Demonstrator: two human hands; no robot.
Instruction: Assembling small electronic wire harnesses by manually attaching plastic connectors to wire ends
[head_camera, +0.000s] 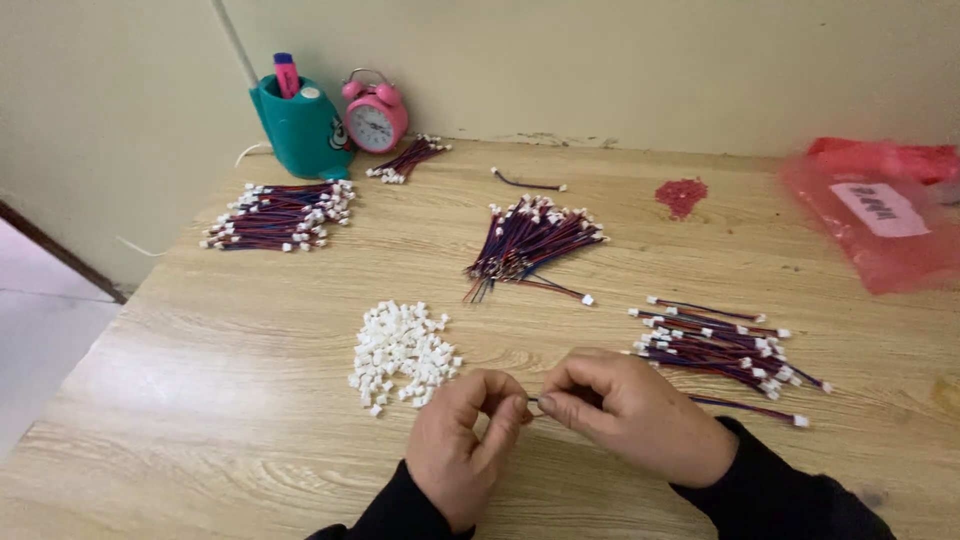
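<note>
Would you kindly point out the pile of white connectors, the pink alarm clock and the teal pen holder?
Pile of white connectors (402, 352): head view, middle of the pile.
Pink alarm clock (373, 122): head view, on its dial.
Teal pen holder (298, 130): head view, front wall.

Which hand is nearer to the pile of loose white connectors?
Left. The left hand sits just below-right of the white connector pile; the right hand is farther right, beside a wire bundle.

Red plastic bag (880, 215), white label (880, 208), table's far-right.

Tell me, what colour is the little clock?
Pink, with a white face; the alarm clock shows in the head view.
</note>
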